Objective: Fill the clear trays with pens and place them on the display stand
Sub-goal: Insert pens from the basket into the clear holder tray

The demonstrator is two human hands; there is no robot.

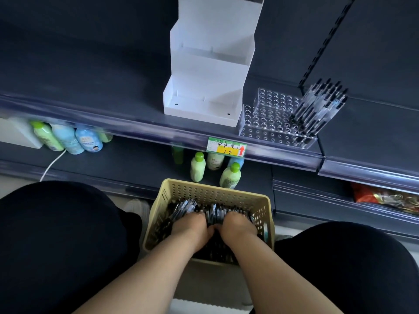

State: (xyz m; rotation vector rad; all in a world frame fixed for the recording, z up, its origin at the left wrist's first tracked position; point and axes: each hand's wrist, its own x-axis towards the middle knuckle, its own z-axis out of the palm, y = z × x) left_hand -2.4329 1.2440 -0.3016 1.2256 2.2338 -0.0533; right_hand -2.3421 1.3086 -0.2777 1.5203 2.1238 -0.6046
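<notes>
Both hands are down in a beige perforated basket (210, 191) that sits on the floor between the person's knees, below the shelf edge. The basket is heaped with black-and-clear pens (181, 209). The left hand (192, 226) and right hand (238, 225) lie side by side, thumbs touching, fingers curled down into the heap and gripping bunches of pens; the fingertips are buried.

On the dark shelf (90, 91) above, a white stepped display stand (204, 87) stands upright. Just to its right are the clear trays (265, 123), drilled with rows of holes. A cluster of standing pens (319, 105) fills their right end and leans to the right. A green and yellow price label (226, 147) is clipped to the shelf edge. Green-capped bottles (198, 166) stand on the lower shelf.
</notes>
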